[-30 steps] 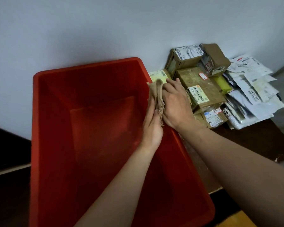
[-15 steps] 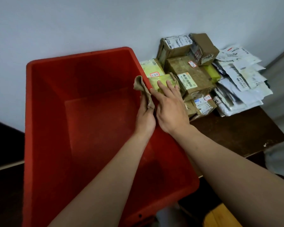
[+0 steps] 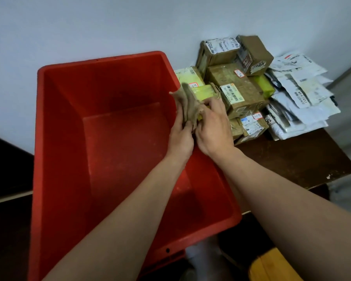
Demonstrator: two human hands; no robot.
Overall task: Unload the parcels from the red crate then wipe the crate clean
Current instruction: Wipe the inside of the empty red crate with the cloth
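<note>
While left grip [image 3: 180,136] and right grip [image 3: 213,128] pinched the cloth [image 3: 187,104], a wide wipe might have toppled parcels [image 3: 237,88] just beyond them.

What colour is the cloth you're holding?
The cloth is a dull tan brown, clearest in the head view.

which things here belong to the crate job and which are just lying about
Job: red plastic crate; crumpled beige cloth in left hand and right hand; unloaded brown cardboard boxes; white mailer bags.
Lying about: dark wooden table; yellow wooden object, lower right.
</note>
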